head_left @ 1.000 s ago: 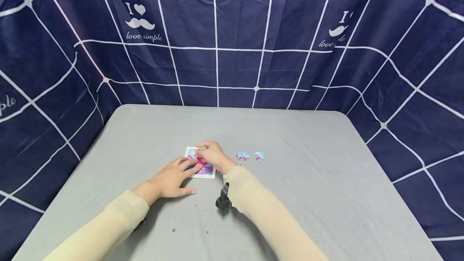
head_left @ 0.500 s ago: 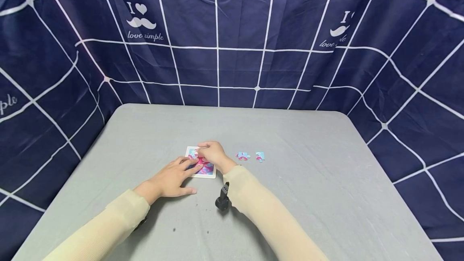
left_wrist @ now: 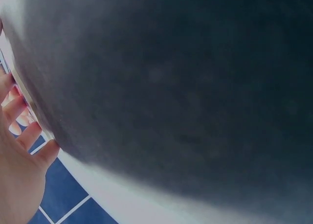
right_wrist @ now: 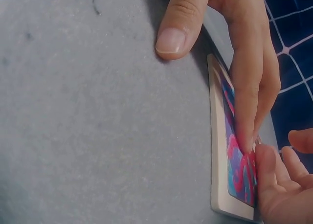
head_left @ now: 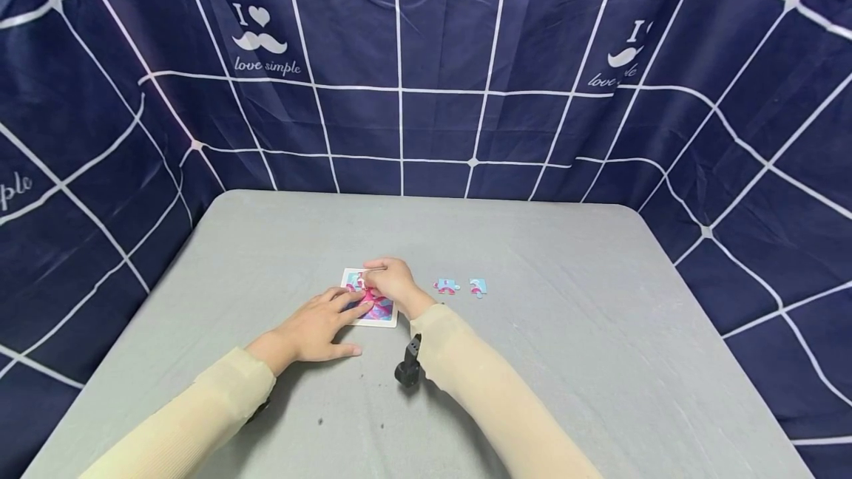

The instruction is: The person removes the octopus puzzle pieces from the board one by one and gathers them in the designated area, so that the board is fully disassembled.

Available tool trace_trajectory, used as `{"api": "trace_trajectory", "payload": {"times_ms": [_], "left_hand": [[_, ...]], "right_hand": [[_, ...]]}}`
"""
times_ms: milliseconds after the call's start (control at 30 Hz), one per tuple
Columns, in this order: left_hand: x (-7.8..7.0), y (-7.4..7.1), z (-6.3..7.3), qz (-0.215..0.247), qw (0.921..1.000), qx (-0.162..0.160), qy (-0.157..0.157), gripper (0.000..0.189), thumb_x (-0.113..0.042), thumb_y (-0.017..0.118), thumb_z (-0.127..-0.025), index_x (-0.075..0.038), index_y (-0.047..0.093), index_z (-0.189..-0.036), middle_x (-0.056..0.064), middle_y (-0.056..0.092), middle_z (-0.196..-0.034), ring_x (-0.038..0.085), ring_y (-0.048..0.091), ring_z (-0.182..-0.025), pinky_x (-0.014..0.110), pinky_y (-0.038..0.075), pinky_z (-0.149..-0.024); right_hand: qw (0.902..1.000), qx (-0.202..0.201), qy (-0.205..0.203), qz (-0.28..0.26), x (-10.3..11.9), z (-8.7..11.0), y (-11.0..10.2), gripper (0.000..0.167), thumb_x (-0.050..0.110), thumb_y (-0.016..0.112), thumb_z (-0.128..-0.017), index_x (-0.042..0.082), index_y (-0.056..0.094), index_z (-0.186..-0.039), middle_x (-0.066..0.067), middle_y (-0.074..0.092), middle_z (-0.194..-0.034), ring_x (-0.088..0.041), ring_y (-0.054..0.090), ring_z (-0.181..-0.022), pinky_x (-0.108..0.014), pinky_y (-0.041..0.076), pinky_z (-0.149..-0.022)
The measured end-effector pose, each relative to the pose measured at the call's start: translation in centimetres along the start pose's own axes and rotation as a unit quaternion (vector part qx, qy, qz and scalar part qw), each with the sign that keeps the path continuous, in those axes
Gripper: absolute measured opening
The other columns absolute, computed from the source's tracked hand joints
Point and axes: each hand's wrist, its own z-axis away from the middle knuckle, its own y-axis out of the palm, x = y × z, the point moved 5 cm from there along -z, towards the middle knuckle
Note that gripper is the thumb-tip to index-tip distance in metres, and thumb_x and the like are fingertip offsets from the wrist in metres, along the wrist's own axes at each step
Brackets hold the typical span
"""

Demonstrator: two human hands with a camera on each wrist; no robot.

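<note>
A small jigsaw puzzle in a white-rimmed tray lies flat on the table, its picture pink, blue and purple. My left hand rests on it with fingers spread and fairly straight, fingertips on the picture and thumb on the table. At the upper part of the puzzle, my right hand has curled fingers that pinch a puzzle piece, mostly hidden by the fingertips. The right wrist view shows the left fingers pressing the picture beside the right hand. In the left wrist view the left hand sits at the edge.
Two loose puzzle pieces, a wider one and a corner-like one, lie right of the right hand. The grey table is bounded by a dark blue gridded curtain. A black device is strapped under the right wrist.
The right fingers shift very slightly at the upper part of the puzzle. My left hand stays in place, and the two loose pieces have not moved.
</note>
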Motion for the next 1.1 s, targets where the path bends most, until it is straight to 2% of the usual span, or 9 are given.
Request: {"api": "trace_trajectory", "payload": {"times_ms": [200, 533, 700, 900, 1100], "left_hand": [[-0.02, -0.1, -0.01, 0.002, 1.0, 0.0, 0.001, 0.078, -0.059, 0.061, -0.083, -0.017, 0.042, -0.146, 0.01, 0.042, -0.143, 0.034, 0.036, -0.128, 0.054, 0.035, -0.099], [0.16, -0.15, -0.05, 0.001, 0.9997, -0.017, 0.016, 0.077, -0.059, 0.061, -0.083, -0.015, 0.044, -0.144, 0.01, 0.043, -0.142, 0.033, 0.037, -0.127, 0.053, 0.036, -0.098], [0.21, -0.04, -0.05, -0.003, 0.9991, -0.032, 0.029, 0.076, -0.058, 0.062, -0.083, -0.013, 0.046, -0.143, 0.011, 0.044, -0.14, 0.034, 0.037, -0.126, 0.053, 0.036, -0.097], [0.13, -0.02, 0.04, -0.009, 0.9994, -0.025, 0.025, 0.076, -0.057, 0.062, -0.084, -0.013, 0.045, -0.144, 0.011, 0.044, -0.141, 0.034, 0.037, -0.127, 0.052, 0.035, -0.099], [-0.01, -0.09, 0.01, -0.009, 0.9995, -0.022, 0.019, 0.077, -0.058, 0.062, -0.083, -0.014, 0.045, -0.144, 0.01, 0.044, -0.141, 0.032, 0.037, -0.127, 0.052, 0.036, -0.098]], "right_hand": [[0.9999, -0.01, -0.001, -0.009, 0.22, 0.11, 0.22, 0.037, -0.004, 0.063, -0.082, -0.004, 0.063, -0.119, -0.014, 0.07, -0.1, -0.019, 0.068, -0.082, -0.026, 0.054, -0.071], [0.9989, -0.03, -0.006, 0.037, 0.04, -0.08, 0.88, 0.032, -0.004, 0.067, -0.083, -0.002, 0.065, -0.115, -0.011, 0.07, -0.1, -0.016, 0.068, -0.083, -0.021, 0.053, -0.068], [0.997, -0.039, -0.008, 0.066, 0.03, -0.21, 0.9, 0.026, 0.002, 0.069, -0.084, 0.0, 0.069, -0.11, -0.009, 0.072, -0.095, -0.014, 0.069, -0.077, -0.021, 0.053, -0.066], [0.9913, -0.055, -0.029, 0.116, 0.18, -0.3, 0.87, 0.018, 0.009, 0.072, -0.082, 0.005, 0.072, -0.1, -0.004, 0.073, -0.087, -0.01, 0.067, -0.072, -0.021, 0.051, -0.069], [0.991, -0.065, -0.021, 0.115, 0.02, -0.23, 0.86, 0.013, 0.008, 0.072, -0.082, 0.007, 0.072, -0.095, -0.001, 0.072, -0.083, -0.009, 0.065, -0.066, -0.021, 0.051, -0.064]]}}
